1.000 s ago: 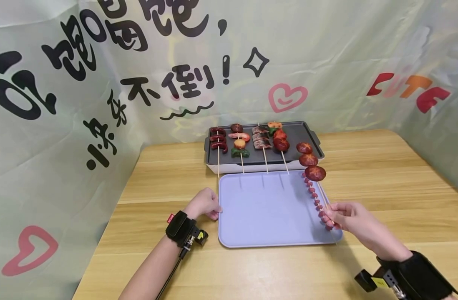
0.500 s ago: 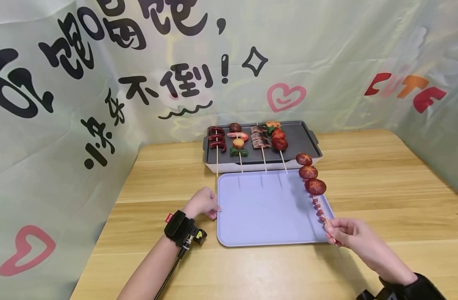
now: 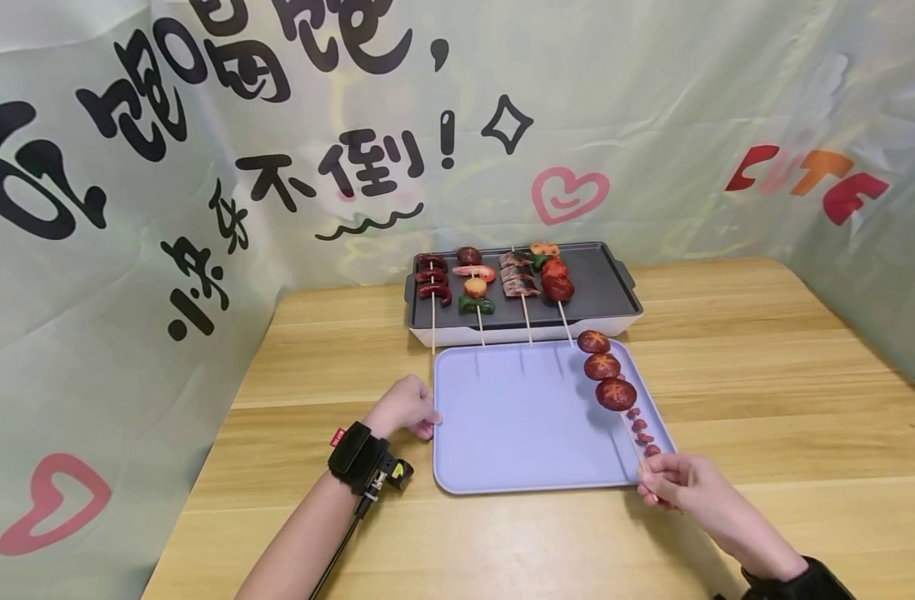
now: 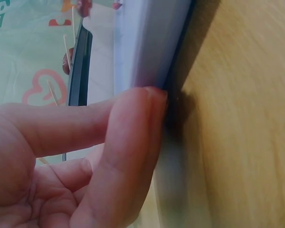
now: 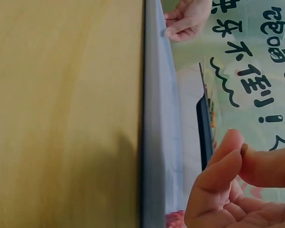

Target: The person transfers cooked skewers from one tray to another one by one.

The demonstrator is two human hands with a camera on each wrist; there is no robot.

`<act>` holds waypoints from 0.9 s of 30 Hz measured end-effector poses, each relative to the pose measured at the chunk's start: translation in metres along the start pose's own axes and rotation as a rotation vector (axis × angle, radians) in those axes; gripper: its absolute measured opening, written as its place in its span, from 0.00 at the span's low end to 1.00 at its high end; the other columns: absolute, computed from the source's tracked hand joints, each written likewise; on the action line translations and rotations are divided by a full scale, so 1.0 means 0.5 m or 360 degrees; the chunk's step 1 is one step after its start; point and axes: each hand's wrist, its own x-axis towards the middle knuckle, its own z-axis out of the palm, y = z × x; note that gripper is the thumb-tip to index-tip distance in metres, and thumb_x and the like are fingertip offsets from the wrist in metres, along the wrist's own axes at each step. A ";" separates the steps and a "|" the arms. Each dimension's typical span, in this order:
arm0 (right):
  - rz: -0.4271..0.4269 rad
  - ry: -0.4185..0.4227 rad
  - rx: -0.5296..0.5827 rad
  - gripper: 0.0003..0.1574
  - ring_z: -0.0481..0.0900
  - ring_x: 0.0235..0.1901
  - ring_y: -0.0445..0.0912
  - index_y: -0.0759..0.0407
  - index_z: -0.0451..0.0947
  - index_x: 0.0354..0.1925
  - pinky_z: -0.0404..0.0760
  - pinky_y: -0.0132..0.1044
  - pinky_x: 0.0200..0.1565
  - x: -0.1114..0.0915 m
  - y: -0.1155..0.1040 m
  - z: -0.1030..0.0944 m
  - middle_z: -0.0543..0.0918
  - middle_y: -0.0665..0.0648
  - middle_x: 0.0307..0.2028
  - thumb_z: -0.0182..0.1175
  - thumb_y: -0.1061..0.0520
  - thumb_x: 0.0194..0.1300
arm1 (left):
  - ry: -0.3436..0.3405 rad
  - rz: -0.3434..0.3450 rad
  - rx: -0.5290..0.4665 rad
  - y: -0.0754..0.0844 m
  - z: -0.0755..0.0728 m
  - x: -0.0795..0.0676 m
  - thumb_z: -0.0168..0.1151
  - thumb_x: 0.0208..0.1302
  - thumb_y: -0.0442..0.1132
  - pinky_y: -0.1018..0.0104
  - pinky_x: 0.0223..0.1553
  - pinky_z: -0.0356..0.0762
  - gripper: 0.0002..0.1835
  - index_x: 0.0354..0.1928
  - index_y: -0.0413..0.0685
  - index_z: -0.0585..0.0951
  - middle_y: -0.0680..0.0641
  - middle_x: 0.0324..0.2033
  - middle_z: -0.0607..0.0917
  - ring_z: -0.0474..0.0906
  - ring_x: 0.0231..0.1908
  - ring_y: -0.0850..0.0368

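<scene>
A skewer of dark red-brown mushroom caps (image 3: 616, 394) is pinched near its lower end by my right hand (image 3: 682, 493), at the tray's front right corner. The caps, scored with pale crosses, hang over the tray's right side, with a shadow to their left. The right wrist view shows thumb and fingertips meeting on the stick's end. Partly behind the caps, a skewer of small red pieces (image 3: 639, 425) lies along the right edge of the lavender tray (image 3: 517, 425). My left hand (image 3: 405, 407) pinches the tray's left rim between thumb and finger (image 4: 133, 123).
Behind the tray stands a dark grill pan (image 3: 603, 287) on a white base. Several skewers lie on it: sausage pieces (image 3: 432, 290), a mixed one with shrimp (image 3: 476, 273), fish slices (image 3: 519, 275) and another mixed one (image 3: 557, 287). Their sticks reach over the front. A printed cloth (image 3: 652, 125) backs the wooden table (image 3: 337, 350).
My right hand has come nearer and slightly left, bringing the mushroom skewer lower over the tray. More of the small-piece skewer's upper part is covered. My left hand stays at the rim.
</scene>
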 end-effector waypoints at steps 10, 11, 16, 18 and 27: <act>0.0256 0.0053 -0.0056 0.12 0.73 0.25 0.36 0.79 0.70 0.38 0.78 0.28 0.27 0.016 -0.001 0.008 0.78 0.52 0.25 0.48 0.66 0.66 | -0.0012 -0.0010 -0.0004 0.001 -0.001 -0.001 0.61 0.50 0.21 0.69 0.19 0.82 0.17 0.13 0.42 0.67 0.45 0.13 0.77 0.74 0.12 0.60; 0.0256 0.0049 -0.0059 0.12 0.73 0.25 0.36 0.79 0.70 0.37 0.78 0.28 0.27 0.017 -0.001 0.008 0.78 0.52 0.25 0.48 0.66 0.66 | -0.0009 -0.0008 -0.0002 0.001 -0.001 -0.001 0.61 0.50 0.21 0.69 0.19 0.82 0.17 0.13 0.42 0.67 0.45 0.13 0.77 0.74 0.12 0.60; 0.0276 0.0038 -0.0065 0.12 0.73 0.25 0.36 0.78 0.70 0.38 0.78 0.28 0.27 0.020 0.001 0.006 0.78 0.51 0.25 0.47 0.66 0.67 | 0.0006 0.0005 -0.0001 0.000 0.001 0.001 0.61 0.50 0.21 0.69 0.19 0.82 0.17 0.13 0.42 0.67 0.45 0.13 0.77 0.74 0.12 0.60; 0.0295 0.0041 -0.0069 0.12 0.74 0.25 0.36 0.78 0.70 0.38 0.78 0.28 0.27 0.021 0.001 0.005 0.78 0.52 0.26 0.47 0.66 0.66 | 0.0008 0.0004 -0.0002 -0.001 0.002 0.002 0.61 0.50 0.21 0.69 0.19 0.82 0.17 0.13 0.42 0.67 0.44 0.13 0.77 0.74 0.12 0.60; 0.0320 0.0026 -0.0088 0.12 0.74 0.25 0.36 0.79 0.70 0.38 0.78 0.28 0.27 0.021 0.003 0.004 0.79 0.52 0.26 0.48 0.66 0.66 | 0.0002 0.0001 -0.0001 -0.003 0.001 0.004 0.61 0.50 0.21 0.69 0.19 0.82 0.18 0.12 0.42 0.67 0.45 0.13 0.77 0.74 0.12 0.60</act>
